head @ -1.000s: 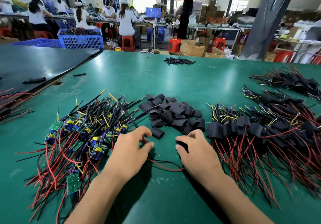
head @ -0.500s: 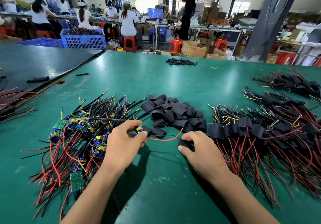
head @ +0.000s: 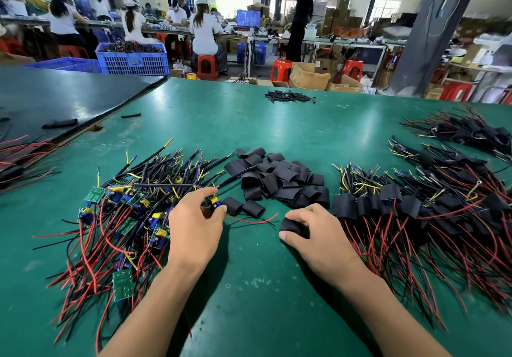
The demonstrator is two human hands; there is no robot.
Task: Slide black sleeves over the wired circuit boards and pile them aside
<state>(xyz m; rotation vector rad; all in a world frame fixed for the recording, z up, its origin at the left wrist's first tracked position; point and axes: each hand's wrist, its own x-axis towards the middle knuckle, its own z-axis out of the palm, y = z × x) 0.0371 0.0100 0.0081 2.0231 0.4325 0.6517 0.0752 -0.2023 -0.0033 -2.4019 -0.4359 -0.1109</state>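
Two bare forearms reaching in from the near edge of the green desk (head: 249,301); left hand (head: 195,228) pinching a small wired circuit board (head: 212,201) between thumb and fingers (head: 206,191), its red and black wires (head: 253,221) trailing right across the bare desk; right hand (head: 318,234) curled palm-down, fingers closed on a black sleeve (head: 291,228) just left of the thumb tip. Left of the left hand, toward the desk's left edge, a tangled heap of bare boards (head: 124,218) with green boards, blue and yellow parts, red and black leads fanning toward the near edge. Right of the right hand, toward the right edge, a pile of sleeved boards (head: 415,212), black sleeves on top, red wires spreading nearward. Just beyond both hands, mid-desk, a loose heap of empty sleeves (head: 277,180), two lying apart beside the held board. Farther right, more sleeved bundles (head: 465,132); near the far edge, a small cluster of thin black tubes (head: 288,96). Beyond the desk, seated workers, a blue crate (head: 133,60), red stools (head: 206,65).
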